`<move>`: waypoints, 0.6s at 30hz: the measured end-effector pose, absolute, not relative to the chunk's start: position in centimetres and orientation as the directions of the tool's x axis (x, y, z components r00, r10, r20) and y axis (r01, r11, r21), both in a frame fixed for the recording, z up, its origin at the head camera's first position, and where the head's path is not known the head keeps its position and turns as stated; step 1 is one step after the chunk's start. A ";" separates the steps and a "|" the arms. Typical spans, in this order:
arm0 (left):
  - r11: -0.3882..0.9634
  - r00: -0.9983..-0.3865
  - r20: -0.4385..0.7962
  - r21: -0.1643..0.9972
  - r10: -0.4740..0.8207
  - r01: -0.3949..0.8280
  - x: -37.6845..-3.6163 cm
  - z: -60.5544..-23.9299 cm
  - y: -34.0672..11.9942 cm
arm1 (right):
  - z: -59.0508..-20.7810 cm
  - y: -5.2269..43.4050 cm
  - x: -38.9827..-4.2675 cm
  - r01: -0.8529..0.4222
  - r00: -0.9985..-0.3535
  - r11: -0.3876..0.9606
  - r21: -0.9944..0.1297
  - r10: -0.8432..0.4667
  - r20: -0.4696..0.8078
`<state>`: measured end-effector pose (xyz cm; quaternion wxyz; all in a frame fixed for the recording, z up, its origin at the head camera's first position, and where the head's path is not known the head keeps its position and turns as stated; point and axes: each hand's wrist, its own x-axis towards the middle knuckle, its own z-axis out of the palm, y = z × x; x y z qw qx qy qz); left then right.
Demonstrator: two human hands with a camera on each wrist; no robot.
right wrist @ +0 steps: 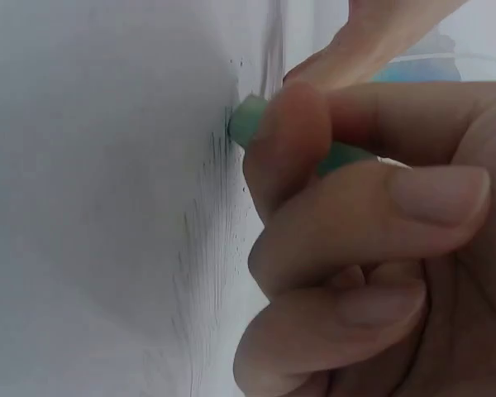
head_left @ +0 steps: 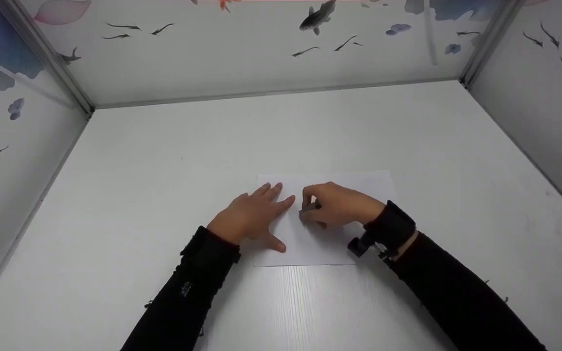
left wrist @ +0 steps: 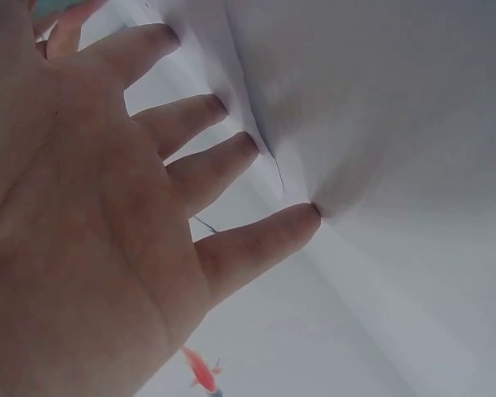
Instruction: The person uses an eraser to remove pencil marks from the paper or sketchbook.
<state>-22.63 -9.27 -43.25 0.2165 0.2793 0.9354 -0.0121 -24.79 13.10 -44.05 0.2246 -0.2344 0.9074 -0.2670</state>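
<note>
A white sheet of paper [head_left: 339,187] lies flat on the white table [head_left: 164,161]. My left hand [head_left: 254,214] rests on the sheet's left edge with straight, spread fingers [left wrist: 231,157], pressing it down. My right hand [head_left: 332,204] pinches a short green stick, apparently a crayon or chalk [right wrist: 248,120], with its tip against the paper [right wrist: 91,165]. Faint dark strokes [right wrist: 211,240] run along the sheet beside the tip. In the head view the stick [head_left: 309,206] shows as a small dark piece between the fingers.
White partition walls printed with fish [head_left: 317,17] enclose the table on the left, back and right. A black strap with a small camera [head_left: 359,243] sits on the right wrist. Both arms wear black sleeves [head_left: 456,297].
</note>
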 end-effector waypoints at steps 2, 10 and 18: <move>0.847 -0.754 -0.409 0.099 0.513 0.523 -22.6 -43.3 -9.3 | -44.0 13.1 -24.8 -0.290 -0.813 0.764 -0.576 -0.514 -0.273; 0.850 -0.759 -0.402 0.104 0.511 0.517 -22.7 -43.4 -9.4 | -43.8 12.6 -24.4 -0.297 -0.780 0.732 -0.614 -0.557 -0.286; 0.844 -0.758 -0.392 0.105 0.521 0.526 -22.6 -43.4 -9.3 | -43.9 12.6 -24.3 -0.294 -0.798 0.749 -0.594 -0.534 -0.279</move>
